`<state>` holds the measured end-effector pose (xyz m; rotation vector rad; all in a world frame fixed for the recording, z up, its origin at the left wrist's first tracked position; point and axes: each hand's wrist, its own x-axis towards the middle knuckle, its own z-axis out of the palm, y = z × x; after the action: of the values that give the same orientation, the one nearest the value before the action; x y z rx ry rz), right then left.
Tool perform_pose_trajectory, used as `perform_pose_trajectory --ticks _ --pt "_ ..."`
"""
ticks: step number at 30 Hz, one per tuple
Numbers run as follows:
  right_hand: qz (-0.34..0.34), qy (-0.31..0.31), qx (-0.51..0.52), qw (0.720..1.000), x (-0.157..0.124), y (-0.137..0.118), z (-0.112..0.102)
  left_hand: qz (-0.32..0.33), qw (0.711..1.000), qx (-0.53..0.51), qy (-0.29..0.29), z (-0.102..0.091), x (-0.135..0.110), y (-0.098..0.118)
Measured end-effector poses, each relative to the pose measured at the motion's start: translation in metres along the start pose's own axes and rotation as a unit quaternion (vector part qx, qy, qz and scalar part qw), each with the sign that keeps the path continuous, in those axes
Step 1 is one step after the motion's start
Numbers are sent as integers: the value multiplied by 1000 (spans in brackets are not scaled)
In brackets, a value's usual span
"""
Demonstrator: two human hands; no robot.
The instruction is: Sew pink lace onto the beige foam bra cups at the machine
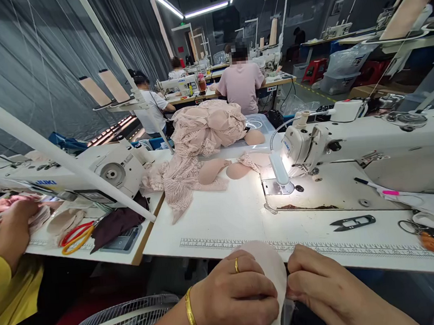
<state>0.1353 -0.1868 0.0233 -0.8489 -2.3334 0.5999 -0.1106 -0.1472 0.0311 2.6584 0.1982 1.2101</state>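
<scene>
Close to me, at the front edge of the white sewing table (214, 223), a beige bra cup (268, 261) is held upright between both hands. My left hand (236, 291), with a gold ring and bangle, is closed around its left side. The fingers of my right hand (316, 280) pinch its right edge; the fingertips are partly hidden. Beyond them stands a white sewing machine (350, 137) with its lamp lit. A heap of beige lace bras (208, 125) lies behind, with loose cups (238, 171) in front of it.
Thread snips (353, 223) and a printed ruler strip (321, 248) lie near the table edge. Keys with an orange charm (429, 241) are at right. A co-worker's hands (18, 213) work at the left machine, near red and yellow scissors (76, 237). A fan (120, 320) stands below.
</scene>
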Motion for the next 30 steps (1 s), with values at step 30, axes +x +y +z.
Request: perform_pose_trajectory --ticks 30 --pt "15 8 4 1000 -4 1 7 75 997 15 -19 9 1 3"
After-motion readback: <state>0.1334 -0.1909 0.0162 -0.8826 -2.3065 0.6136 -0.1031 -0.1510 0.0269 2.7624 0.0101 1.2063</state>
